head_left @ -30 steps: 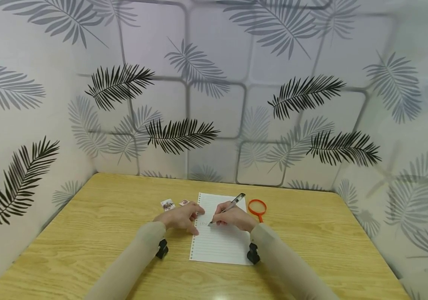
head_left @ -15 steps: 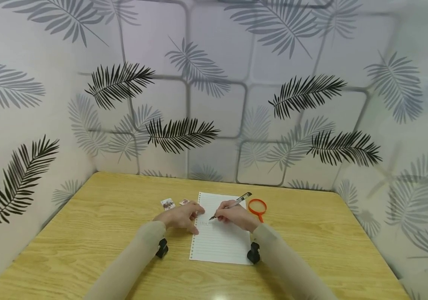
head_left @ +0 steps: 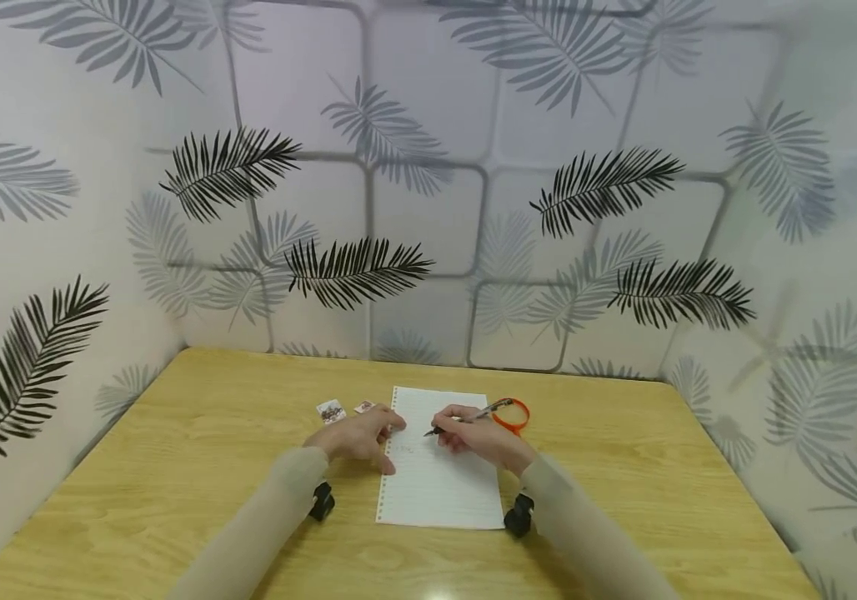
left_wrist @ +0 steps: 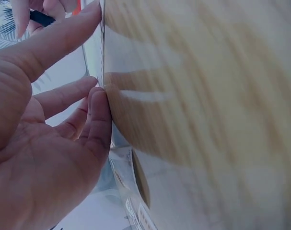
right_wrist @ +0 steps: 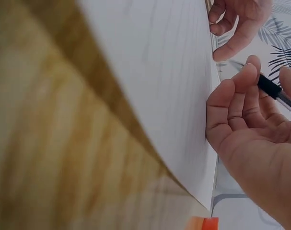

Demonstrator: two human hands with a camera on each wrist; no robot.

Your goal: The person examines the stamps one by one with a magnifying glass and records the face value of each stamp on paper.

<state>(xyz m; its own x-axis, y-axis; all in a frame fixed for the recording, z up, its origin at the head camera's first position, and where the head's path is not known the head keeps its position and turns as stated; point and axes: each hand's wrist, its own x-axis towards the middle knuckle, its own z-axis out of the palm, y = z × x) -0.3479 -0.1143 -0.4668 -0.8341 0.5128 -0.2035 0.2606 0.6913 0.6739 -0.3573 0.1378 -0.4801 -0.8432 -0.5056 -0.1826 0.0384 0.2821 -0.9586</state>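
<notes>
My right hand (head_left: 481, 437) pinches a black-gripped pen (head_left: 494, 407) over a lined, hole-punched sheet of paper (head_left: 439, 496). The pen leans to the right, and in the right wrist view its tip (right_wrist: 235, 63) stands off the page. Faint handwriting (head_left: 403, 449) is on the sheet near its left edge. My left hand (head_left: 356, 434) rests at the paper's punched left edge, fingers relaxed and spread, with fingertips touching down. The left wrist view shows that hand's palm (left_wrist: 49, 153) holding nothing.
A red-rimmed magnifying glass (head_left: 526, 407) lies right of the sheet, partly behind the pen and right hand. Two small printed cards, one larger (head_left: 331, 412) and one smaller (head_left: 364, 407), lie beyond my left hand. A patterned wall (head_left: 428, 325) stands at the wooden table's (head_left: 623, 450) back edge.
My right hand has moved rightward and lifted the pen from the writing; the pen now leans lower, its back end reaching the magnifying glass in view. My left hand has stayed put.
</notes>
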